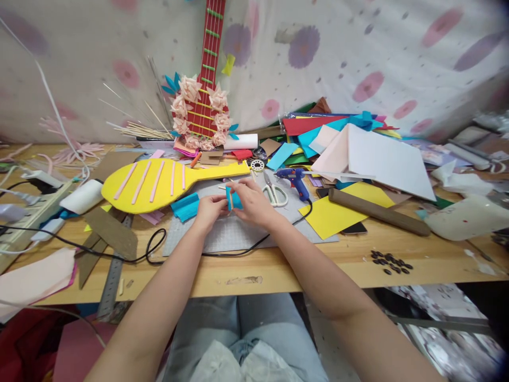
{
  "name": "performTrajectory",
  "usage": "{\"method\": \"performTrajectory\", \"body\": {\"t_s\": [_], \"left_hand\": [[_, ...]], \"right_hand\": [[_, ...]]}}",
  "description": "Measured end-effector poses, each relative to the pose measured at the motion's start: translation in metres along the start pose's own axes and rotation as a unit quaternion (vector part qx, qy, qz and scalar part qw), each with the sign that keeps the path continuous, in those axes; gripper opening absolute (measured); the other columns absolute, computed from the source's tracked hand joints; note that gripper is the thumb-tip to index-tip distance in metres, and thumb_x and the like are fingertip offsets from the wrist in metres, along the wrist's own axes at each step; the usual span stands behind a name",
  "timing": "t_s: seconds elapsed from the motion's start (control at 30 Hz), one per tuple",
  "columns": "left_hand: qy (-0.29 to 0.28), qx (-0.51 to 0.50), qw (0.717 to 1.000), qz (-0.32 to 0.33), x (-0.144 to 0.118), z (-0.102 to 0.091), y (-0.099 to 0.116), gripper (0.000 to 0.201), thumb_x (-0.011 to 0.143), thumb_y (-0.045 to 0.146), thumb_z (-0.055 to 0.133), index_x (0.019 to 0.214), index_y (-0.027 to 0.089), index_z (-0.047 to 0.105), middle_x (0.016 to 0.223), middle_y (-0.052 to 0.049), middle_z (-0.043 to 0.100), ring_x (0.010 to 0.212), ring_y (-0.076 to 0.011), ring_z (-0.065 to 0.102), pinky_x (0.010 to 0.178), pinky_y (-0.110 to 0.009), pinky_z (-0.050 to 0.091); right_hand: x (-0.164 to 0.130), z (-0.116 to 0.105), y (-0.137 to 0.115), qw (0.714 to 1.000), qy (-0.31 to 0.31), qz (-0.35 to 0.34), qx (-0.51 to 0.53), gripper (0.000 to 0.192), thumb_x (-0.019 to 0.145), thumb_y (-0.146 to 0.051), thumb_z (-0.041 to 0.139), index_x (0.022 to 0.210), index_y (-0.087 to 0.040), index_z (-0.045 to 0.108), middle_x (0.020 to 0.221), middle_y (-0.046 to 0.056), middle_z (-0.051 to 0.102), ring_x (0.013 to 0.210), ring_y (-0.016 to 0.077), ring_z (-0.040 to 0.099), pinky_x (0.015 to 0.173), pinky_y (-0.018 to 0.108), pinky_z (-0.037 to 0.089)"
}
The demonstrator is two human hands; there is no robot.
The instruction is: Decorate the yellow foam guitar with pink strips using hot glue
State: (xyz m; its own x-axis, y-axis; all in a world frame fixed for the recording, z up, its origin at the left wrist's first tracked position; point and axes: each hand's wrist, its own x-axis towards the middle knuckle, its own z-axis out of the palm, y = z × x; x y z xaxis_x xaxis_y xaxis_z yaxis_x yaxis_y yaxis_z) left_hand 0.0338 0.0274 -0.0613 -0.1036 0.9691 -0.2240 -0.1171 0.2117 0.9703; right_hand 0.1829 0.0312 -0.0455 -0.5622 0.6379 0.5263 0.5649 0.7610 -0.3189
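Blue foam strip sat pinched between both hands over the grey cutting mat, near the middle of the table; the left hand closed its fingertips on the strip's left edge, and the right hand curled its fingers around the right side, a thin wooden stick seemingly pressed against it. Just left lay a second blue piece, touching the yellow guitar cutout; the glue gun and scissors rested just right of the hands. My judgement: the small strip could have slipped or creased under so tight a pinch; the gun's black cord, running under the forearms, might have snagged on a wrist; its hot nozzle, so near, risked a burn.
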Motion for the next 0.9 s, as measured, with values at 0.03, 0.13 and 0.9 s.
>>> {"method": "performTrajectory", "body": {"t_s": [0.03, 0.13, 0.9], "left_hand": [[-0.004, -0.002, 1.000, -0.003, 0.0004, -0.0006, -0.0001, 0.013, 0.057, 0.015, 0.065, 0.069, 0.011, 0.067, 0.056, -0.001, 0.063, 0.049, -0.0115, 0.058, 0.056, -0.028, 0.052], [-0.013, -0.011, 1.000, -0.011, 0.0010, -0.0018, 0.0004, 0.012, 0.058, 0.013, 0.063, 0.069, 0.011, 0.067, 0.055, -0.002, 0.063, 0.050, -0.0122, 0.059, 0.057, -0.029, 0.052], [-0.040, 0.004, 0.999, -0.029, 0.0009, -0.0030, 0.0002, 0.015, 0.058, 0.015, 0.064, 0.071, 0.010, 0.067, 0.058, -0.003, 0.065, 0.054, -0.0129, 0.061, 0.059, -0.028, 0.053]], "right_hand": [[0.0006, 0.0002, -0.0014, 1.000, -0.014, -0.006, 0.007, 0.059, 0.067, -0.010, 0.056, 0.123, -0.018, 0.039, 0.107, 0.011, 0.056, 0.108, 0.0268, 0.044, 0.093, 0.044, 0.036], [0.0005, 0.0028, -0.0013, 0.999, -0.033, 0.012, 0.018, 0.060, 0.069, -0.010, 0.053, 0.126, -0.019, 0.036, 0.108, 0.011, 0.055, 0.100, 0.0233, 0.050, 0.084, 0.039, 0.043], [-0.0011, 0.0069, -0.0031, 0.992, -0.098, 0.070, -0.044, 0.059, 0.074, -0.015, 0.051, 0.130, -0.015, 0.031, 0.108, 0.012, 0.055, 0.096, 0.0218, 0.055, 0.080, 0.036, 0.045]]}}
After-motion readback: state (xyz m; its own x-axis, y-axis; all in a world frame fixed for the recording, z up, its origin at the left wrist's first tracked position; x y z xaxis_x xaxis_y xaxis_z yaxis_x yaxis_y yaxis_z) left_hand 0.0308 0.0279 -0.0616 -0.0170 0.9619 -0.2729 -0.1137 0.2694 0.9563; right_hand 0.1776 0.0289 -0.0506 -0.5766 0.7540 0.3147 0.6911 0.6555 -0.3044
